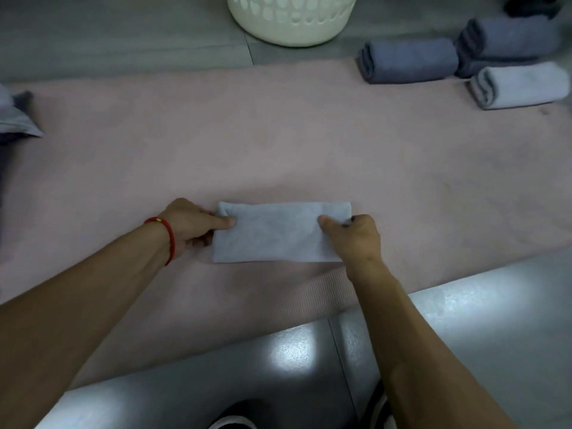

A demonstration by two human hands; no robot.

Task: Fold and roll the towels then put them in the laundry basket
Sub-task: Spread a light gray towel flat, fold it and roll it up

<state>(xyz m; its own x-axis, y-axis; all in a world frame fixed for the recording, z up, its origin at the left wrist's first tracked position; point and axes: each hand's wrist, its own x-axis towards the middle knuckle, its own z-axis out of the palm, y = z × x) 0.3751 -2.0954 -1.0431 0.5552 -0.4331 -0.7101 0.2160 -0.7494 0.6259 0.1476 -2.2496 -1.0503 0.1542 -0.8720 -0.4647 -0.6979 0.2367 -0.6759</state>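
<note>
A small light blue towel [278,232], folded into a flat rectangle, lies on the pink mat [278,144] near its front edge. My left hand [192,224], with a red cord at the wrist, pinches the towel's left end, thumb on top and fingers under it. My right hand [356,236] grips the right end the same way. The cream laundry basket [291,23] with oval holes stands on the floor beyond the mat, at the top centre.
Three rolled towels lie at the back right: a dark blue one [408,60], another [510,38] behind it, and a pale one [520,85]. Unfolded grey-blue towels [15,119] lie at the left edge. Shiny grey floor [464,320] surrounds the mat.
</note>
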